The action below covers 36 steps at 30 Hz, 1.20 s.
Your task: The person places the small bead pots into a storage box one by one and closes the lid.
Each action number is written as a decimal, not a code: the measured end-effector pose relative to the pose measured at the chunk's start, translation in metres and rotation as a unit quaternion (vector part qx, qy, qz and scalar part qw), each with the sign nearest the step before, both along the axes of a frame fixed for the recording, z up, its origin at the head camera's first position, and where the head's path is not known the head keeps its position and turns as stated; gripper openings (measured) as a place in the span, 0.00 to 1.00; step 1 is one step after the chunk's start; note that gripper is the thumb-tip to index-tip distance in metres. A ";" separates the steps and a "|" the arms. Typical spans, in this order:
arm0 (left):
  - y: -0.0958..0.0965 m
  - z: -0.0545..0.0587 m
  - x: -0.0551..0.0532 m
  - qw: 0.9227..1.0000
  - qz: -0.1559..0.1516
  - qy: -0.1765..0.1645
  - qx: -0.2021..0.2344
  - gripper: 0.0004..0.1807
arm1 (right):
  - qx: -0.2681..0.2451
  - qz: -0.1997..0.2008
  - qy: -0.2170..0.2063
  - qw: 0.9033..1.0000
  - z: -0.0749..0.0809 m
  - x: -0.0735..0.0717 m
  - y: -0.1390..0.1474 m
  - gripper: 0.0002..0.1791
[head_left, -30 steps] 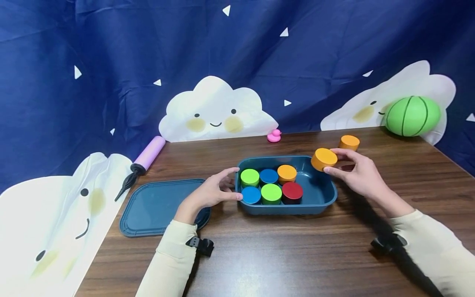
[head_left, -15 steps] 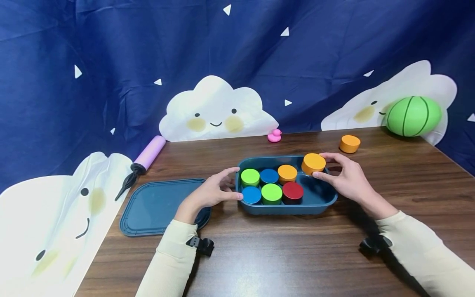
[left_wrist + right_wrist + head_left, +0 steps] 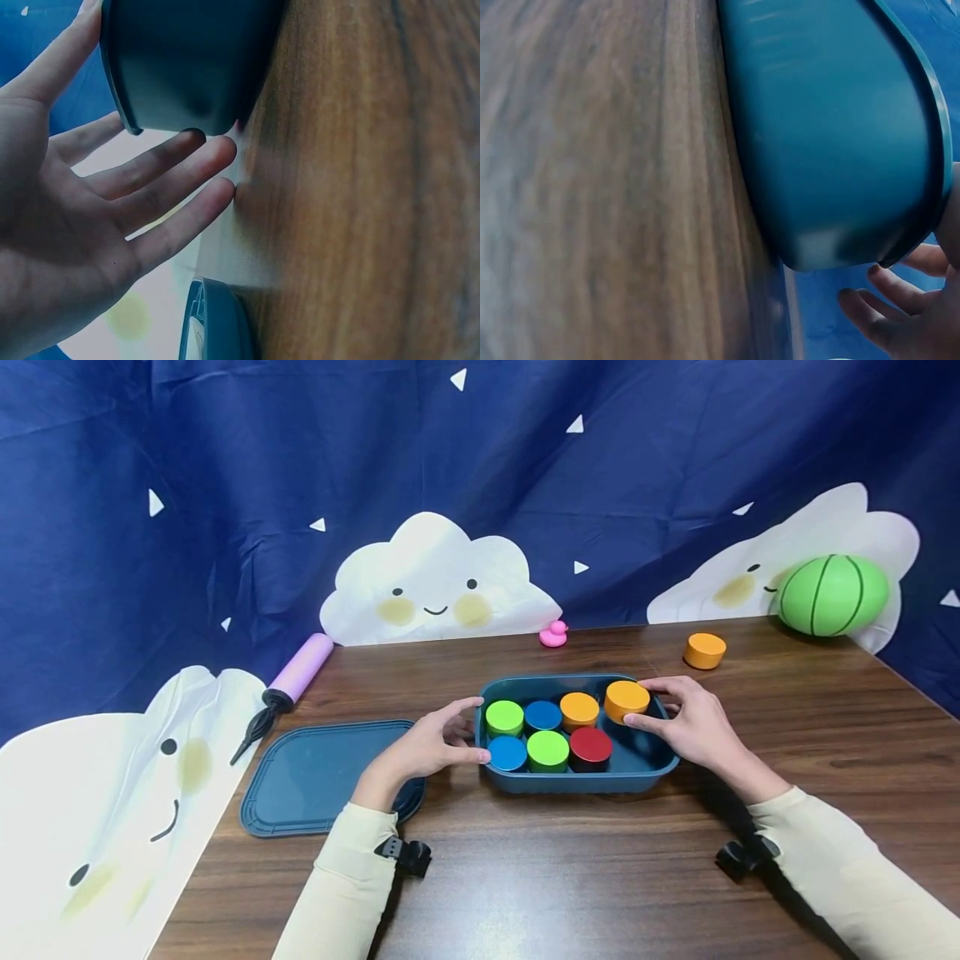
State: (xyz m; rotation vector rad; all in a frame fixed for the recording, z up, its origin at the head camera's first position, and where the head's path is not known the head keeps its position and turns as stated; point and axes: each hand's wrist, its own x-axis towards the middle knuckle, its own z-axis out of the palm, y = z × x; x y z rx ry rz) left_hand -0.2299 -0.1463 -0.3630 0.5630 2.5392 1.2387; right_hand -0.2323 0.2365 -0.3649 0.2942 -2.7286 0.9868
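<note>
In the head view a dark teal box [image 3: 577, 783] holds short round blocks in two rows: green ones [image 3: 505, 718], blue ones [image 3: 507, 753], a red one [image 3: 591, 748] and an orange one [image 3: 579, 710]. Spread fairly straight, my left hand [image 3: 420, 745] touches the box's left end, thumb at the near corner and a finger at the far one. My right hand [image 3: 697, 727] pinches another orange round block [image 3: 627, 700] between thumb and fingers, low inside the box's far right part. The right wrist view shows the box's outer wall [image 3: 840, 135], which hides the pinched block.
A teal lid [image 3: 322, 777] lies flat left of the box. A further orange block [image 3: 705, 651] stands behind my right hand. Along the back are a pink toy duck [image 3: 553, 634] and a green ball [image 3: 834, 595]. A lilac hand pump [image 3: 300, 672] lies at the far left.
My right hand has carried the orange block left and down into the box, to just right of the other orange one. My left hand has stayed at the box's end.
</note>
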 end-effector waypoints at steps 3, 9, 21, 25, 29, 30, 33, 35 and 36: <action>0.000 0.000 0.000 1.000 0.000 0.001 -0.003 0.44 | 0.010 -0.007 -0.007 1.000 0.001 0.001 0.000 0.36; 0.001 0.002 0.001 1.000 0.002 0.001 -0.005 0.45 | 0.015 -0.004 -0.032 0.999 0.004 -0.001 -0.001 0.37; 0.002 0.001 0.003 1.000 -0.001 0.006 -0.002 0.44 | 0.057 0.001 -0.043 0.997 0.008 -0.004 -0.006 0.35; 0.002 0.000 0.002 1.000 -0.002 0.007 -0.003 0.45 | 0.081 -0.005 -0.058 0.995 0.009 -0.005 -0.008 0.35; 0.002 0.000 0.002 1.000 -0.003 0.006 -0.001 0.45 | 0.103 -0.006 -0.080 0.991 0.011 -0.007 -0.009 0.37; 0.002 0.000 0.002 1.000 -0.003 0.005 -0.001 0.45 | 0.108 -0.006 -0.084 0.991 0.012 -0.007 -0.010 0.37; 0.003 0.000 0.002 1.000 -0.001 0.005 -0.002 0.45 | 0.119 -0.004 -0.094 0.988 0.013 -0.008 -0.011 0.37; 0.003 0.001 0.002 1.000 0.001 0.004 -0.003 0.45 | 0.123 -0.005 -0.095 0.988 0.014 -0.009 -0.012 0.36; 0.003 0.001 0.002 1.000 0.002 0.004 -0.003 0.45 | 0.123 -0.005 -0.095 0.988 0.014 -0.009 -0.012 0.36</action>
